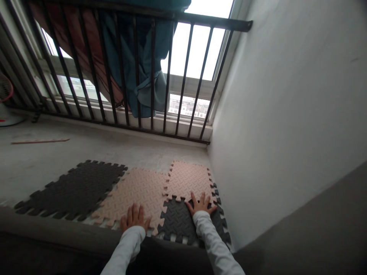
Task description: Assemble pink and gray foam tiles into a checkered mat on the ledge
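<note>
My left hand (135, 217) lies flat on a beige foam mat tile (143, 187), near its front edge. With fingers spread, my right hand (201, 203) presses where a second beige foam tile (187, 177) meets a dark foam tile (176, 217) by the wall. That second beige tile rests partly over the dark one, whose toothed edge shows along its right side. Another dark foam tile (77, 189) adjoins the first beige tile on the left. All the tiles have jigsaw edges and a raised tread pattern.
A white wall (286, 107) rises close on the right. Behind the tiles runs a dark metal railing (151, 76) before a window, with a blue curtain (149, 88) hanging there. A thin beige strip (40, 141) lies on the grey floor, and a fan (7, 99) stands at far left.
</note>
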A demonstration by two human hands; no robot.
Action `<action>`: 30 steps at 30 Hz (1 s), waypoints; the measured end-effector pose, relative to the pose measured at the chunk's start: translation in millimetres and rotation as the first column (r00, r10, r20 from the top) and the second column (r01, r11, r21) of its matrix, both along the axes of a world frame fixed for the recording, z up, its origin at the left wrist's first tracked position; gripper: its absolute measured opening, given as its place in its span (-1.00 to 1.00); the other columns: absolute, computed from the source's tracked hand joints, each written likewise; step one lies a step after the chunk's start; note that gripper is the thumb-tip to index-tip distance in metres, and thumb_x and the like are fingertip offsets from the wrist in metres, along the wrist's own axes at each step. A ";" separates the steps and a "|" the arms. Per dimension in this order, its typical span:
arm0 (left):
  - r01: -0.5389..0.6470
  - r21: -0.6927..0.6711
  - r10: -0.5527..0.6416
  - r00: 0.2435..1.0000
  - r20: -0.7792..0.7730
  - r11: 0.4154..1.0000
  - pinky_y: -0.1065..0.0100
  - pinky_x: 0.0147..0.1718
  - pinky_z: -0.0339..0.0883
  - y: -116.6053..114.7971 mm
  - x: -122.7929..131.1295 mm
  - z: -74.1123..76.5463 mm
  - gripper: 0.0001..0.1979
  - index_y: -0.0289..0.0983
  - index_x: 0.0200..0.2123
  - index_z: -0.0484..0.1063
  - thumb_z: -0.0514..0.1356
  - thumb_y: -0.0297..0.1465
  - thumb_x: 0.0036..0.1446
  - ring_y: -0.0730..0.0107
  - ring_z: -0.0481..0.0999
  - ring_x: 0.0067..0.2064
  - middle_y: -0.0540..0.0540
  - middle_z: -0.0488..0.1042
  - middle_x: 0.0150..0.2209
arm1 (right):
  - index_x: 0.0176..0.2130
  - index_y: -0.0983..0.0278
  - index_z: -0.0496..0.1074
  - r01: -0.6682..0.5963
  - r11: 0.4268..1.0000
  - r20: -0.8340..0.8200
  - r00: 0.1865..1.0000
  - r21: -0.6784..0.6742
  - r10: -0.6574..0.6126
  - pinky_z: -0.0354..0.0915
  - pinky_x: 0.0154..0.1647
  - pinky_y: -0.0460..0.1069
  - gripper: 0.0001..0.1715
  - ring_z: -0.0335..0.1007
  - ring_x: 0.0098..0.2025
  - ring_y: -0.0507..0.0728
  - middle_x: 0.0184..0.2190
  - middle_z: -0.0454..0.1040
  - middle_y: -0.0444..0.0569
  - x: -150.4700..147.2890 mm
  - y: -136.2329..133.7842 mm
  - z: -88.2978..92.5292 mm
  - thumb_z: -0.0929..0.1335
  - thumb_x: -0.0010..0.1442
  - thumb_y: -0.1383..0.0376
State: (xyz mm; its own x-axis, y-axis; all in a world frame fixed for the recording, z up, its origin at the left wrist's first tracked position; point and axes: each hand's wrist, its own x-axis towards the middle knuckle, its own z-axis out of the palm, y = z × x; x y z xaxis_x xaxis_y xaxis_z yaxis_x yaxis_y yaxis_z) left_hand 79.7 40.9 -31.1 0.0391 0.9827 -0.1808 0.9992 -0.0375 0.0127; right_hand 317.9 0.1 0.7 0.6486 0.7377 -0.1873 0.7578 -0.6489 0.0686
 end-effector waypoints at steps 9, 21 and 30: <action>-0.002 -0.002 0.002 1.000 -0.010 1.000 0.02 0.08 -0.32 -0.7 -1.7 -4.4 -0.37 -0.19 0.13 -0.05 -0.16 -0.08 0.00 0.17 -0.25 0.21 -0.10 -0.20 0.22 | 0.10 -0.19 -0.26 0.056 0.998 -0.067 0.996 0.039 -0.053 -0.51 -0.14 0.51 -0.26 -0.56 0.18 0.40 0.22 -0.34 0.01 61.0 65.0 3.4 -0.07 -0.06 -0.26; -0.007 -0.018 0.007 1.000 0.022 1.000 0.00 0.08 -0.35 -3.6 -1.3 3.9 -0.38 -0.20 0.13 -0.03 -0.15 -0.10 0.00 0.16 -0.25 0.21 -0.10 -0.18 0.22 | 0.11 -0.18 -0.25 -0.011 0.999 -0.039 0.999 0.049 0.013 -0.53 -0.15 0.52 -0.25 -0.56 0.18 0.42 0.22 -0.34 0.01 88.1 91.9 -8.1 -0.10 -0.06 -0.25; -0.007 -0.005 0.007 1.000 0.013 1.000 0.00 0.08 -0.36 -3.9 -1.5 2.3 -0.39 -0.20 0.13 -0.03 -0.15 -0.11 0.00 0.16 -0.25 0.21 -0.12 -0.18 0.22 | 0.11 -0.19 -0.28 -0.013 0.999 -0.064 0.998 0.037 0.016 -0.52 -0.16 0.52 -0.26 -0.59 0.18 0.41 0.22 -0.37 0.00 92.1 99.0 -6.4 -0.10 -0.06 -0.25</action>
